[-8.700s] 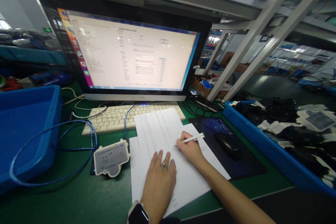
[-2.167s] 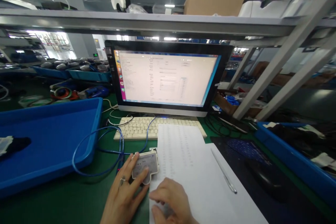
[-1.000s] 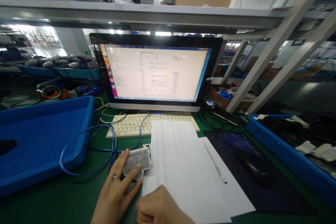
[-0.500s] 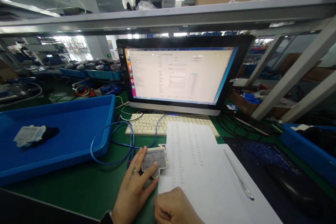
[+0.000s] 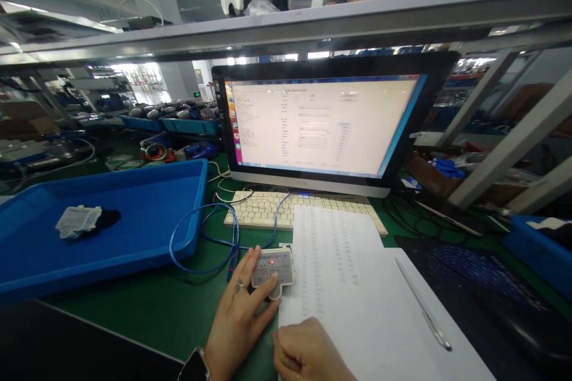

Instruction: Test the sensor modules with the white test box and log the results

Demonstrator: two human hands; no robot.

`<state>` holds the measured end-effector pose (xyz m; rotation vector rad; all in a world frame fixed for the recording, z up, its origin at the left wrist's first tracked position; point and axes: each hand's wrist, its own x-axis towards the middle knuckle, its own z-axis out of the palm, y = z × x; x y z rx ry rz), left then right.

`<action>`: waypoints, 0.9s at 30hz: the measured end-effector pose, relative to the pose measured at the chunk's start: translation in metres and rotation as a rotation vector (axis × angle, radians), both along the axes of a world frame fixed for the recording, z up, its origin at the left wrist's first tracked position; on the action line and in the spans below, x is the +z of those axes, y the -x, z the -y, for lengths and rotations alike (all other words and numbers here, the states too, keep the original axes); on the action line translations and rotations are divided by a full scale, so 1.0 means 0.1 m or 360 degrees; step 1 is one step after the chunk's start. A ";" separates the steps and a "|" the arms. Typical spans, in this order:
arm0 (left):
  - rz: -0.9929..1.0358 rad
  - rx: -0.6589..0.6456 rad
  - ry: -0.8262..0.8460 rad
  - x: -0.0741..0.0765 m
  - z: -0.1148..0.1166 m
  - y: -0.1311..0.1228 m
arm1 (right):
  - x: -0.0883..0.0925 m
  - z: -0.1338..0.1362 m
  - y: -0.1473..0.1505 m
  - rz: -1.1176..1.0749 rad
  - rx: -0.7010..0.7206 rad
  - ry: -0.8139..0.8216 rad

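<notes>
My left hand (image 5: 239,315) lies on the green mat with its fingers spread around a small white device (image 5: 273,266), thumb and fingers touching its edges; red lights glow on the device's face. A blue cable (image 5: 203,232) runs from the device in a loop. My right hand (image 5: 306,351) is curled into a loose fist, resting on the lower edge of the printed paper sheets (image 5: 353,274); nothing shows in it. A white pen (image 5: 422,305) lies loose on the paper to the right.
A monitor (image 5: 326,125) and cream keyboard (image 5: 272,209) stand behind the paper. A blue tray (image 5: 134,232) at left holds a bagged white-and-black item (image 5: 83,219). A black mouse pad (image 5: 482,274) and another blue tray (image 5: 538,250) lie at right. A metal shelf (image 5: 313,24) runs overhead.
The pen, held over the paper earlier, now lies on it. My left hand moved onto the white device, whose red lights now glow. The view has shifted left.
</notes>
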<state>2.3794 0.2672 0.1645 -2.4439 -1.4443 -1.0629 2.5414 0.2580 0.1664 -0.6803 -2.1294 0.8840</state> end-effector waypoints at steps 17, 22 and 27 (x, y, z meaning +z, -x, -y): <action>-0.0008 0.0019 -0.0009 0.00 0.00 0.00 | 0.01 0.00 0.00 0.0017 -0.0025 0.0002; -0.0005 0.0030 -0.0021 0.00 0.00 0.00 | -0.02 -0.01 -0.01 0.0098 0.0027 0.0099; 0.0006 0.0019 -0.0022 0.02 0.00 0.00 | -0.03 -0.01 -0.01 0.0124 0.0020 0.0081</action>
